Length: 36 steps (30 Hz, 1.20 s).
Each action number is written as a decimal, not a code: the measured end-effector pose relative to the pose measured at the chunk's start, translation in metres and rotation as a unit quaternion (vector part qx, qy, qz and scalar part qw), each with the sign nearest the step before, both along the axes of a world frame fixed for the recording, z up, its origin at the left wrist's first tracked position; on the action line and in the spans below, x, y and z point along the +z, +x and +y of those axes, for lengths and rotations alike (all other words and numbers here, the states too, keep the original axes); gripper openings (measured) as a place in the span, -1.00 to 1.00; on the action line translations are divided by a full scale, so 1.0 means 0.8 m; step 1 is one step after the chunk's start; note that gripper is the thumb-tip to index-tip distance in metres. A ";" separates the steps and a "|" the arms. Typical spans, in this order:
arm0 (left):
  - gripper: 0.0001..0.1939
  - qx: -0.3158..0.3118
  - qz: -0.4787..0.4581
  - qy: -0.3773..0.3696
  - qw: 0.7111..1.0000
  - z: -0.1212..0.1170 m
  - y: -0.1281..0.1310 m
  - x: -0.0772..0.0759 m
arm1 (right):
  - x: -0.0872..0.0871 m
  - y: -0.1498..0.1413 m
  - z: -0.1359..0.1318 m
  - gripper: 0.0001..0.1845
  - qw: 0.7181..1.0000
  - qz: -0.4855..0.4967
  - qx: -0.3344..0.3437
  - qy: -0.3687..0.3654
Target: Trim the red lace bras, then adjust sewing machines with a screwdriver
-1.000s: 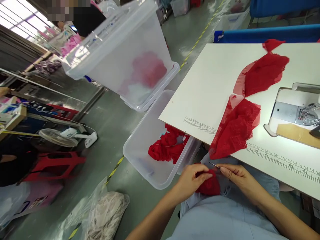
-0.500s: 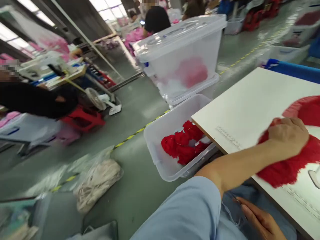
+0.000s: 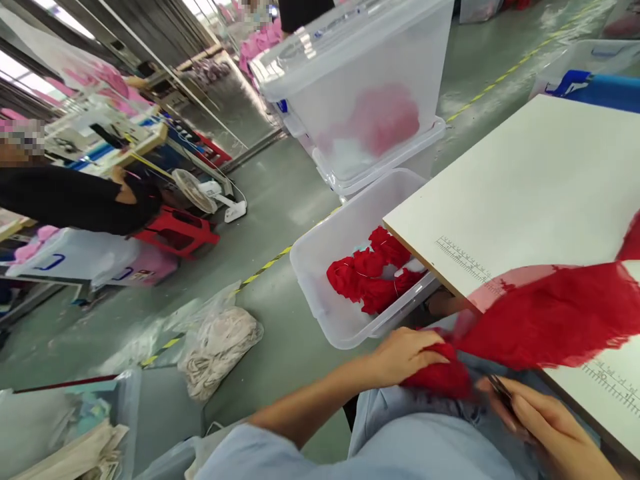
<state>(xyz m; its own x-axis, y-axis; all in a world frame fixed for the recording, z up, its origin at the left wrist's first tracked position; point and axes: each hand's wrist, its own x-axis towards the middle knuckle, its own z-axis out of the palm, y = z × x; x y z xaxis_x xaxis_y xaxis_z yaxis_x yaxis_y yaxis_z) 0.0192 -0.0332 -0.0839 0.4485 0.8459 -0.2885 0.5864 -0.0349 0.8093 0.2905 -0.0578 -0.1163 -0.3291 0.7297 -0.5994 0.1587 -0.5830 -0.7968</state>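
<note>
head view: draws left hand (image 3: 407, 359) back from table (image 3: 540, 173), fingers now closed on red bunch (image 3: 443, 380), with cloth (image 3: 555, 317) draped over table edge; pinches dark tool (image 3: 501, 392) in right hand (image 3: 537, 415) near bunch, apparently bringing both together for work.

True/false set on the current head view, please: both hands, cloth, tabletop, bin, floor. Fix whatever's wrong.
1. The left hand grips red cloth. True.
2. The right hand holds nothing. False: it holds a small dark tool.
3. There is red cloth on the tabletop too. True.
4. The open bin holds yellow bundles. False: its bundles are red.
5. The tabletop carries printed ruler marks. True.
6. The floor tape is plain red. False: it is striped yellow and black.
</note>
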 end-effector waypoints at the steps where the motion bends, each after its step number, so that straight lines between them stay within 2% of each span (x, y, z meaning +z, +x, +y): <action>1: -0.68 0.025 -0.005 -0.010 1.000 -0.013 -0.010 -0.006 | 0.003 -0.018 0.005 -0.41 0.999 0.006 0.012 -0.031; 4: -0.63 0.096 -0.015 -0.010 0.995 -0.038 -0.021 -0.022 | 0.006 -0.054 0.016 -0.33 0.997 0.021 0.055 -0.060; 8: -0.63 0.126 -0.030 -0.001 0.992 -0.053 -0.018 -0.032 | 0.010 -0.065 0.022 -0.39 0.996 0.037 0.068 -0.040; 14: -0.59 0.102 -0.004 0.033 0.994 -0.057 -0.021 -0.024 | 0.013 -0.071 0.025 -0.39 0.991 0.045 0.119 -0.028; 17: -0.57 0.074 0.018 0.052 0.996 -0.057 -0.019 -0.023 | 0.012 -0.081 0.024 -0.48 0.989 0.084 0.120 -0.034; 21: -0.60 0.067 0.039 0.060 0.995 -0.061 -0.016 -0.028 | 0.009 -0.087 0.020 -0.58 0.985 0.131 0.104 -0.036; 23: -0.64 0.042 0.065 0.048 0.996 -0.058 -0.016 -0.019 | 0.005 -0.082 0.019 -0.54 0.992 0.099 0.082 -0.021; 24: -0.67 0.011 0.069 0.038 0.997 -0.053 -0.015 -0.008 | 0.003 -0.078 0.019 -0.51 0.995 0.075 0.067 -0.011; 26: -0.71 -0.065 0.040 0.022 0.997 -0.030 -0.008 0.026 | -0.002 -0.069 0.018 -0.47 0.998 0.041 0.048 0.005; 28: -0.72 -0.107 -0.037 0.030 0.993 0.013 0.010 0.067 | -0.008 -0.061 0.015 -0.44 0.997 0.039 0.059 0.029; 30: -0.72 -0.063 -0.094 0.090 0.989 0.070 0.048 0.102 | -0.013 -0.058 0.011 -0.45 0.994 0.040 0.085 0.062; 31: -0.73 -0.032 -0.095 0.134 0.986 0.098 0.075 0.114 | -0.015 -0.059 0.008 -0.46 0.992 0.032 0.088 0.082; 33: -0.72 -0.031 -0.014 0.177 0.984 0.148 0.133 0.123 | -0.018 -0.061 0.004 -0.49 0.989 0.004 0.083 0.119; 34: -0.70 -0.031 0.059 0.171 0.983 0.166 0.161 0.120 | -0.019 -0.061 0.003 -0.51 0.988 -0.017 0.060 0.140; 36: -0.77 -0.026 0.124 0.190 0.974 0.188 0.199 0.099 | -0.015 -0.056 0.004 -0.56 0.986 -0.039 0.088 0.139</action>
<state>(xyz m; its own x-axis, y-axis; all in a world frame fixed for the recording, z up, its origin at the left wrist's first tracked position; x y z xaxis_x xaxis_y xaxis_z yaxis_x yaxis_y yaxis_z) 0.1784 0.1170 -0.0044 0.4505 0.8905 -0.0639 0.7511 -0.3394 0.5662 0.2454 -0.0548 -0.1286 -0.4256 0.8055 -0.4123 0.3042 -0.3018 -0.9035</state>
